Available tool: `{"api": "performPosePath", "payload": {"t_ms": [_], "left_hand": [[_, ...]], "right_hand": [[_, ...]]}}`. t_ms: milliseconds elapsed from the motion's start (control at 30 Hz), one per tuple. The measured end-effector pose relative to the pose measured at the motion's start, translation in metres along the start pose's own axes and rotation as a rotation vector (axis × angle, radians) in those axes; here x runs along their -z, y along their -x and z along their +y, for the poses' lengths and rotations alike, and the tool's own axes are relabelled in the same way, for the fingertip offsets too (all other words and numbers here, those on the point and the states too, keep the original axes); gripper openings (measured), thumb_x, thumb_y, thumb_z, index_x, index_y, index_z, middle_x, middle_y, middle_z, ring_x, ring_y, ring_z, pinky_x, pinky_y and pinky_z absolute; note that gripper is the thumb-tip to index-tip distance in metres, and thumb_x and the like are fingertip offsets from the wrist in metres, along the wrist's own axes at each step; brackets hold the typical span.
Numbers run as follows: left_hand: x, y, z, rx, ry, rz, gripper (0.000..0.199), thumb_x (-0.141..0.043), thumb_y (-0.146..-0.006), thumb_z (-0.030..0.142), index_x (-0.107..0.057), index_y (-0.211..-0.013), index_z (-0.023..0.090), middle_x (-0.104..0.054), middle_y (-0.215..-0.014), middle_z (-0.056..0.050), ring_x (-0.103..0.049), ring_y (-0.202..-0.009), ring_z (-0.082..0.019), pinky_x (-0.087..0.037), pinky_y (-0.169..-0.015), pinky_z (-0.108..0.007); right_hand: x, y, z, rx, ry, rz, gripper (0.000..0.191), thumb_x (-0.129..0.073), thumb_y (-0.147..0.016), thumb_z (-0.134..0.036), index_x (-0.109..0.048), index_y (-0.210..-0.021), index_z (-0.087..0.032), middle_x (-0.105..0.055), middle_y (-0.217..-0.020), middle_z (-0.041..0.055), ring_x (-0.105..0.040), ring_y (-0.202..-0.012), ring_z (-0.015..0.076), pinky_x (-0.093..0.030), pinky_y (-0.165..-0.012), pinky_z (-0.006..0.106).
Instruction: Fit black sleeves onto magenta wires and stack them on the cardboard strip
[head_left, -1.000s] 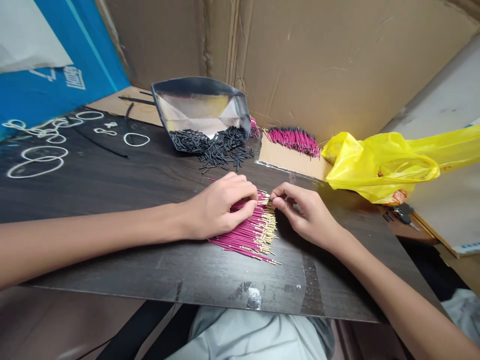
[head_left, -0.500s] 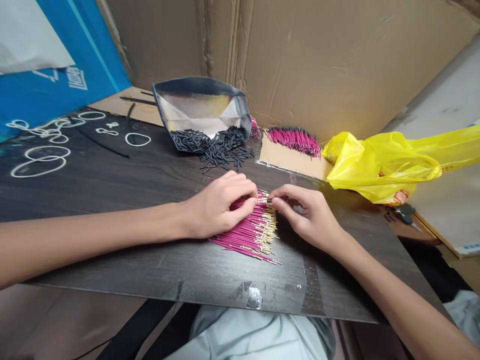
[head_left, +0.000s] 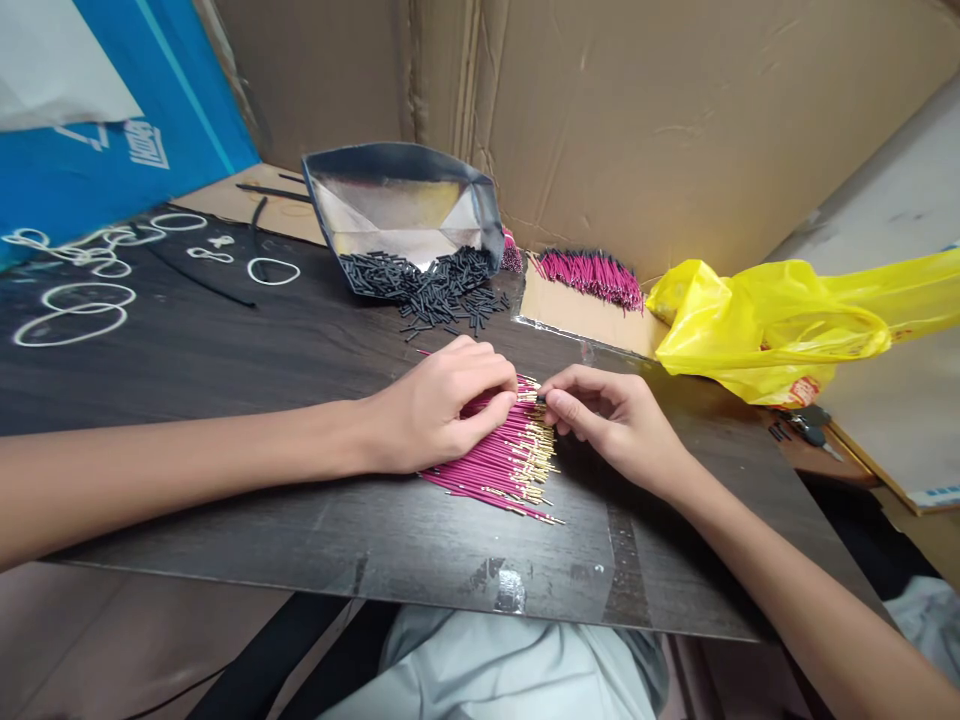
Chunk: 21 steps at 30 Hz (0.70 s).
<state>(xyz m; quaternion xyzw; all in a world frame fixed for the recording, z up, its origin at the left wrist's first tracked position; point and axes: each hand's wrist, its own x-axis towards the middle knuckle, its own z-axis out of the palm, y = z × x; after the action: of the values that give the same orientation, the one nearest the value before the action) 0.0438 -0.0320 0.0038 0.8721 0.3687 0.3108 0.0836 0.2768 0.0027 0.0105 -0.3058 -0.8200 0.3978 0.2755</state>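
Note:
A bundle of magenta wires with gold metal tips lies fanned out on the dark table. Across its upper part rests my left hand, thumb and forefinger pinched together at the wires near their tips; which wire they grip is hidden. My right hand is closed to the right of the tips, pinching a small black sleeve between thumb and forefinger. That sleeve sits right at the gold ends, close to my left fingertips. Whether a wire is inside it cannot be made out.
Behind my hands, an open dark box spills short black sleeves onto the table. Finished-looking magenta wires lie on a cardboard piece. A yellow plastic bag stands at right; white rubber bands lie at left.
Both hands stay nearly in place. My right fingers have shifted very slightly with the black sleeve at the wire tips, and the whole view has moved a little.

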Motion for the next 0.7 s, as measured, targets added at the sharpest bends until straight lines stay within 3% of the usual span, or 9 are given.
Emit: {"api": "performPosePath", "payload": {"t_ms": [700], "left_hand": [[-0.0003,-0.0006,-0.0004,-0.028,-0.013,0.022,0.019,-0.045,-0.099,0.018,-0.060,-0.088,0.014,-0.058,-0.082,-0.003,-0.048,-0.078,-0.016,-0.038,-0.082,-0.034]], "right_hand": [[-0.0006,0.0002,-0.0009,-0.059,-0.142,-0.029,0.024,-0.057,-0.099,-0.038,-0.064,-0.094,-0.016,-0.067,-0.076,0.0022,-0.058,-0.059,0.0097,-0.047,-0.054,0.022]]}}
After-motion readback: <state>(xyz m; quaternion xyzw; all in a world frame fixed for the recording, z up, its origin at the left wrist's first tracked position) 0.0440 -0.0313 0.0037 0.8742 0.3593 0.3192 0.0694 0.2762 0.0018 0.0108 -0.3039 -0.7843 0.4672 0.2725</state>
